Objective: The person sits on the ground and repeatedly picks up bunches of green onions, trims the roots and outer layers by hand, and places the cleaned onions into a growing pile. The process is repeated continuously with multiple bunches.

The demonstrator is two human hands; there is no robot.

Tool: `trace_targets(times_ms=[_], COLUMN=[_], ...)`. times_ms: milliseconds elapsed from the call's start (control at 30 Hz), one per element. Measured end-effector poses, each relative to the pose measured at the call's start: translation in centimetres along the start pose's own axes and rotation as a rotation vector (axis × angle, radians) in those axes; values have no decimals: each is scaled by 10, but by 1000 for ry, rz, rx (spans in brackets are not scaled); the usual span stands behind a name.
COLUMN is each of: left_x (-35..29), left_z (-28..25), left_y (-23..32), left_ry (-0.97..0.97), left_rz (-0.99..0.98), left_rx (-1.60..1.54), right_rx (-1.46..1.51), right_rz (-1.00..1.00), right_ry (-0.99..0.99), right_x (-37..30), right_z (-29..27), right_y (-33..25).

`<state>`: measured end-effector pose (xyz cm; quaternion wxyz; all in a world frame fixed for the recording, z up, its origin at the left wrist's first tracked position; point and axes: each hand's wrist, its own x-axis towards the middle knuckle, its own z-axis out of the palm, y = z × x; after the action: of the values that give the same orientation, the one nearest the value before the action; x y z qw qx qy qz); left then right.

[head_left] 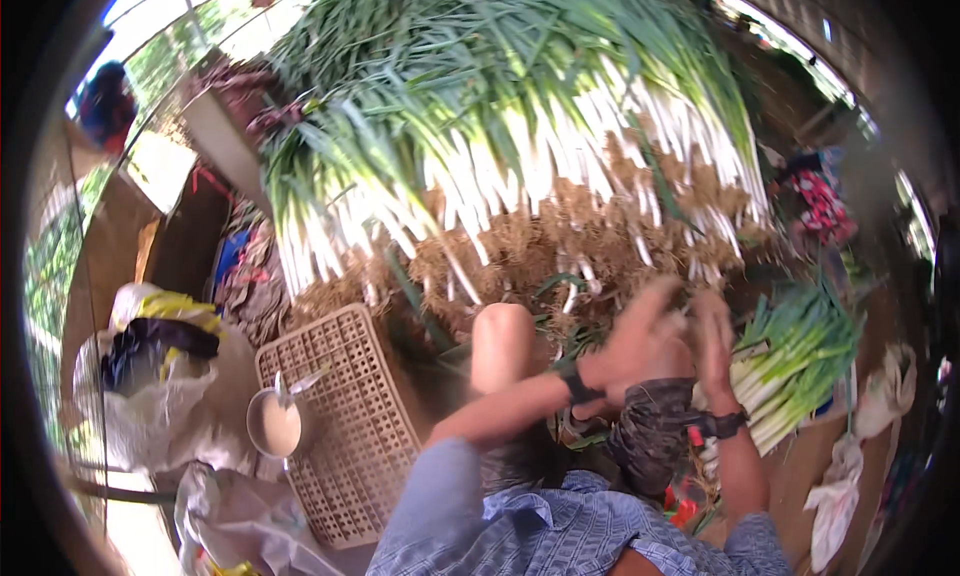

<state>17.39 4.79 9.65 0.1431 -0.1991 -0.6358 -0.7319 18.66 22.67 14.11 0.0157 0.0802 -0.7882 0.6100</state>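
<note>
My left hand [645, 341] and my right hand [712, 346] are raised close together above my right knee, palms roughly facing. Motion blurs both, the left more. Their fingers look stretched out, and I make out nothing held. Just beyond them lie the brown roots of a wide heap of long green onions [540, 156], white stems toward me and green leaves away. Beside my right hand is a smaller pile of green onions [790, 366] with pale stems. Dark bands circle both wrists.
A beige plastic crate [345, 426] lies to my left. On its edge sits a pot [280, 423] of pale contents, with a utensil. White sacks [150, 406] stand farther left. At the right are a patterned cloth [822, 201] and a hanging white plastic bag [838, 491].
</note>
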Motion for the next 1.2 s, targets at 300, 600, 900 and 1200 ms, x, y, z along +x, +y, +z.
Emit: trace_targets(times_ms=[300, 600, 900, 1200], left_x=[66, 43, 62, 36], left_z=[-128, -352, -432, -476], left_y=[11, -111, -150, -169], left_ry=[-33, 724, 721, 999], left_rz=[279, -536, -1015, -763], left_rx=[661, 734, 1103, 781], right_rx=[370, 353, 197, 143], right_rz=[-86, 233, 329, 219], right_ry=[-692, -398, -320, -614], right_x=[44, 112, 161, 159], right_z=[112, 155, 189, 215], right_y=[-64, -11, 103, 69])
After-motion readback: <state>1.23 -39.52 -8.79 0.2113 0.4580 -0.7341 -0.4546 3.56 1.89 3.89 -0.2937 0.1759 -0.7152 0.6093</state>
